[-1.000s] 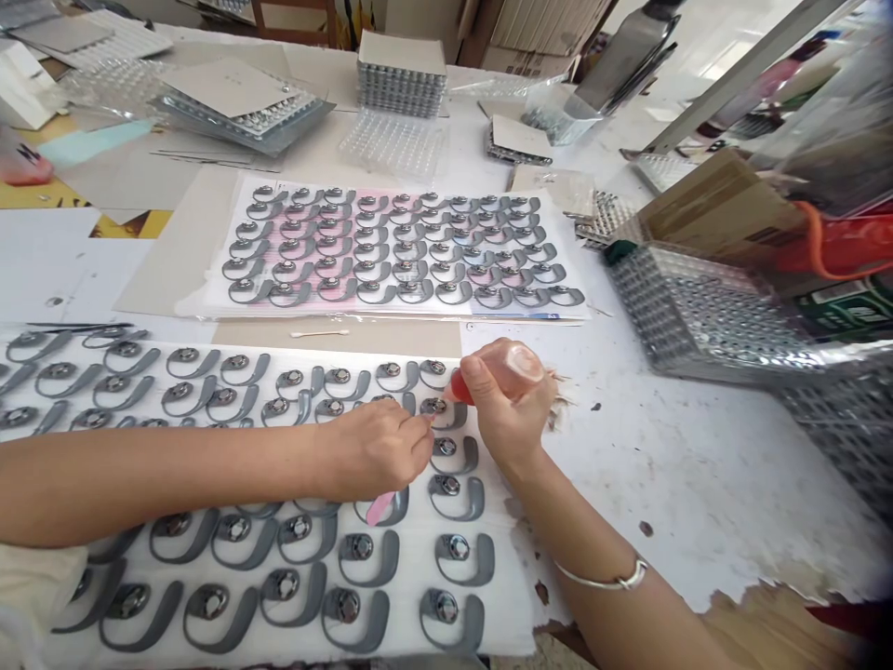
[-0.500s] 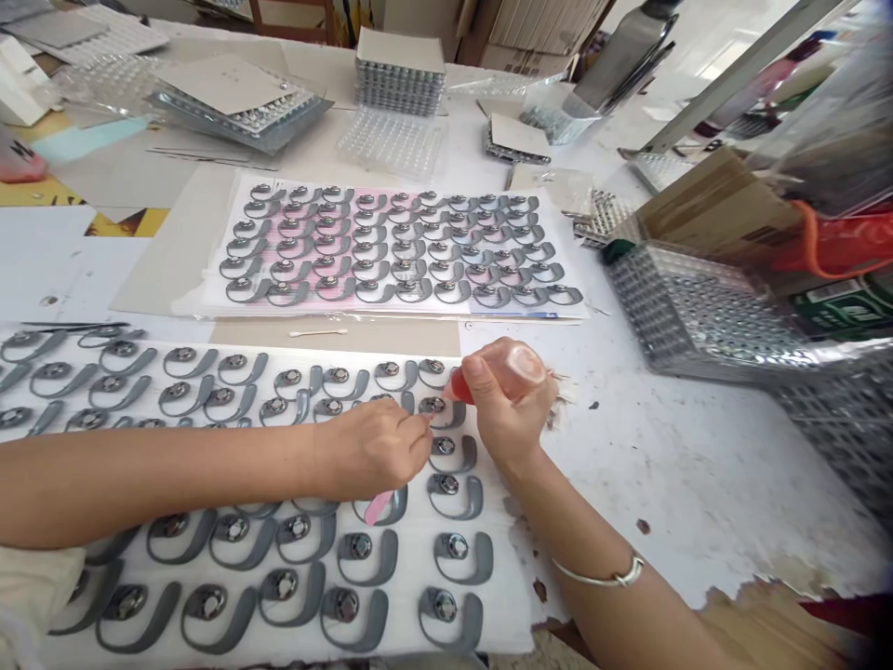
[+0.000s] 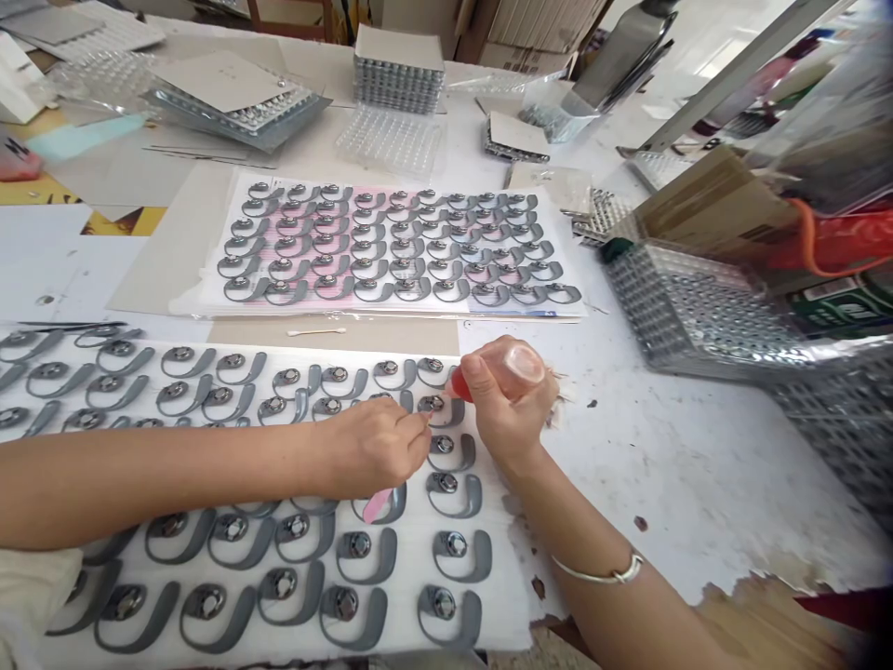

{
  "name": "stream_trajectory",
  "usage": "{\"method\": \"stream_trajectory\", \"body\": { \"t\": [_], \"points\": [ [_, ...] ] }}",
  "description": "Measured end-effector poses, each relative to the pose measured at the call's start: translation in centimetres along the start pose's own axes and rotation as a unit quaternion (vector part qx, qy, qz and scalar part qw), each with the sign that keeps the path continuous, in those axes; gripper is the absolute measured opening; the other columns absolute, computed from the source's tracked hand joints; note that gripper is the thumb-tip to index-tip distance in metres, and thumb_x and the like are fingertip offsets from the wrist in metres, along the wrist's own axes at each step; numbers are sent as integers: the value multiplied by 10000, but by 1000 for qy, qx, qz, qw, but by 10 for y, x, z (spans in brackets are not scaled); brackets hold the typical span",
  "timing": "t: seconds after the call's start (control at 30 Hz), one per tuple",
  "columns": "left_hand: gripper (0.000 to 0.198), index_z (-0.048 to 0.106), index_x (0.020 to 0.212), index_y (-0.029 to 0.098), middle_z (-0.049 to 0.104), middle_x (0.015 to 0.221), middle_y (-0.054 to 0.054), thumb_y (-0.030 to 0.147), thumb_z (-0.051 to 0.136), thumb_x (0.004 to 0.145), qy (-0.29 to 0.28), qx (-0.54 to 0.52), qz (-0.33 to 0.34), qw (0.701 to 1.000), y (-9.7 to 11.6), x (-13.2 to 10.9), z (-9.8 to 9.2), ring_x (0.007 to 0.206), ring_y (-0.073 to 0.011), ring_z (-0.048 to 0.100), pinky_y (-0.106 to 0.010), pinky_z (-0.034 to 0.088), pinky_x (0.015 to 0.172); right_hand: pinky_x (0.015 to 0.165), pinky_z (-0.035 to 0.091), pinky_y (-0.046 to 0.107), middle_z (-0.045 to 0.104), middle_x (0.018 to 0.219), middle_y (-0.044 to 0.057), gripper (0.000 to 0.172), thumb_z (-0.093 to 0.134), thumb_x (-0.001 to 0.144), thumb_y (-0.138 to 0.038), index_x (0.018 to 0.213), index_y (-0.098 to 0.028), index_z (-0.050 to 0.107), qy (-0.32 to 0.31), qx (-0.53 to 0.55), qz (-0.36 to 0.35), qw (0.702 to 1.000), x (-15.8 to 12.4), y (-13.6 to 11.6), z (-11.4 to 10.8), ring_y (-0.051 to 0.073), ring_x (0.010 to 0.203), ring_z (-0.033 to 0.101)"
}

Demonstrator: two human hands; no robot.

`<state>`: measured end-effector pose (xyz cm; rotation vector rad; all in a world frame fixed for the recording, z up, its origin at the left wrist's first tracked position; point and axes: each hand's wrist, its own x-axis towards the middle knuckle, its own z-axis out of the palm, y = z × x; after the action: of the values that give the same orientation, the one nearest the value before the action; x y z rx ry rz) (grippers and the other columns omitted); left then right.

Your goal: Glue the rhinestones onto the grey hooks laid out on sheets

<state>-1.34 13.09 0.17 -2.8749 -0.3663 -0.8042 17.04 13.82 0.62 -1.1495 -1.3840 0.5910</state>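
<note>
Dozens of grey hook-shaped parts (image 3: pixel 446 495) lie in rows on white foam (image 3: pixel 403 596) across my paper-covered desk (image 3: pixel 698 465), cartons (image 3: pixel 537 23) stacked behind. My right fingers (image 3: pixel 474 372) clamp a clear bottle (image 3: pixel 523 365), its long axis near level, red nozzle pointing left at one part. My left fingers (image 3: pixel 411 433) pinch a thin pick (image 3: pixel 419 421) just beside it.

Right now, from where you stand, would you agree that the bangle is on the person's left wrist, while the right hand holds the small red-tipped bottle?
Not quite: the bangle is on the right wrist, not the left, as the head view shows. The right hand does hold the small red-tipped bottle.
</note>
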Motion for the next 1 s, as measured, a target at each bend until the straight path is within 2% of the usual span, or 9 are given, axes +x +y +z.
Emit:
{"method": "stream_trajectory", "body": {
  "t": [0.13, 0.33, 0.57, 0.77, 1.0],
  "points": [
    [176, 651, 839, 47, 691, 768, -139, 17, 488, 897, -3, 2, -2, 1000, 0, -1, 1, 564, -159, 593, -289, 533, 514, 500, 463, 294, 549, 603, -19, 246, 680, 843, -289, 667, -194, 537, -2, -18, -14, 1000, 0, -1, -1, 128, 520, 557],
    [194, 668, 825, 52, 703, 758, -136, 14, 489, 889, 30, -6, -9, 999, 0, -1, 1, 566, -163, 603, -280, 546, 517, 512, 470, 295, 557, 590, -15, 268, 667, 852, -298, 647, -195, 528, -5, -43, -27, 999, 1, -6, -2, 126, 513, 558],
    [225, 667, 822, 53, 709, 790, -145, 15, 459, 898, 22, -26, -7, 999, -3, 0, -2, 600, -168, 637, -280, 576, 549, 546, 492, 322, 573, 649, 8, 249, 677, 842, -294, 669, -201, 524, -4, -56, -49, 997, 1, -4, -3, 139, 558, 561],
    [264, 664, 838, 55, 707, 846, -165, 26, 418, 929, -6, -29, 0, 1000, -4, -1, 0, 652, -180, 667, -301, 599, 579, 552, 502, 324, 594, 639, 11, 246, 665, 852, -291, 673, -208, 519, -13, -74, -62, 995, -1, -8, -4, 143, 565, 570],
    [217, 661, 825, 49, 710, 821, -155, 27, 459, 902, 17, -43, -7, 999, -4, -1, 1, 626, -186, 666, -309, 599, 567, 548, 494, 307, 590, 632, 6, 250, 668, 847, -276, 658, -203, 522, -17, -100, -90, 991, -1, -10, -5, 134, 554, 573]
  ]
}}
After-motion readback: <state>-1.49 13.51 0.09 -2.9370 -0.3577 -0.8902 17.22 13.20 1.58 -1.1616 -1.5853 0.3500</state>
